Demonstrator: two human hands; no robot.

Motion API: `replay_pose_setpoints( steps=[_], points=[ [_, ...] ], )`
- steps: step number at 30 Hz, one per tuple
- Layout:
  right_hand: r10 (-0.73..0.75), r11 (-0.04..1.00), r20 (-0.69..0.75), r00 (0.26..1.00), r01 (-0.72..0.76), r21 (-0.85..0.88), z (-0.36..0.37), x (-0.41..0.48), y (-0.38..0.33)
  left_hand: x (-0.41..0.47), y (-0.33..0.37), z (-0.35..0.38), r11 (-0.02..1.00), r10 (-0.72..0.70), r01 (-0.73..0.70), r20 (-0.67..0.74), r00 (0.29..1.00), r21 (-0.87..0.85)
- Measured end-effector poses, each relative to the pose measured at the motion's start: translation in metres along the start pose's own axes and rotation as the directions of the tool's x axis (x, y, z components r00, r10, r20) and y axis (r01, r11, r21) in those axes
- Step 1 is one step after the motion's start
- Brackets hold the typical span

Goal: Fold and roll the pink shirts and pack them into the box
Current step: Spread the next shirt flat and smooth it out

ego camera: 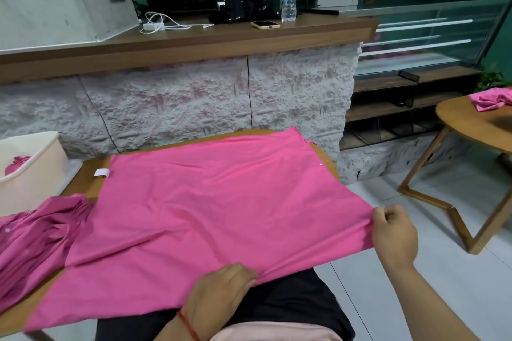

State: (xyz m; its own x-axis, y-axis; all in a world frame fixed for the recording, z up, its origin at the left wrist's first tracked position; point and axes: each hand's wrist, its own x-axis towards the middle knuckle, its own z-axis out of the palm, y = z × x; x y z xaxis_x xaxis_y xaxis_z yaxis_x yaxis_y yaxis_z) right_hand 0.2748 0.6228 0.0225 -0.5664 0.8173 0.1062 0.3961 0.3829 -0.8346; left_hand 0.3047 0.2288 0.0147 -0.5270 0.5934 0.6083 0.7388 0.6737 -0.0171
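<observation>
Both hands, left hand [221, 288] and right hand [393, 232], pinch the shirt [210, 210] edge; pull evenly to flatten wrinkles.

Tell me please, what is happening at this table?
A person spreads a bright pink shirt flat on the wooden table. The left hand grips its near edge, and the right hand pinches its right corner. It is not yet folded. A white plastic box at the left holds one pink cloth bundle.

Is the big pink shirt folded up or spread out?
Spread out. The big pink shirt lies open and flat across the table.
</observation>
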Motion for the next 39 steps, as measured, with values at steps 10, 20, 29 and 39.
replay_pose_setpoints(
  steps=[10,20,29,39],
  points=[
    [0.056,0.996,0.064,0.996,-0.052,-0.068,-0.004,0.017,0.017,-0.018,-0.018,-0.012,0.998,-0.039,0.049,0.247,0.968,-0.034],
    [-0.136,0.975,0.083,0.987,0.148,-0.166,-0.001,0.015,0.009,-0.030,-0.013,-0.020,0.993,-0.074,0.094,0.236,0.969,-0.074],
    [-0.573,0.787,0.556,0.602,0.593,0.170,0.054,-0.085,-0.064,-0.031,-0.012,-0.022,0.987,-0.087,0.124,0.301,0.950,-0.106],
    [-0.650,0.525,0.760,-0.013,0.715,0.461,0.111,-0.221,-0.117,-0.094,-0.052,-0.060,0.933,-0.360,0.354,0.261,0.896,0.072]
  ],
)
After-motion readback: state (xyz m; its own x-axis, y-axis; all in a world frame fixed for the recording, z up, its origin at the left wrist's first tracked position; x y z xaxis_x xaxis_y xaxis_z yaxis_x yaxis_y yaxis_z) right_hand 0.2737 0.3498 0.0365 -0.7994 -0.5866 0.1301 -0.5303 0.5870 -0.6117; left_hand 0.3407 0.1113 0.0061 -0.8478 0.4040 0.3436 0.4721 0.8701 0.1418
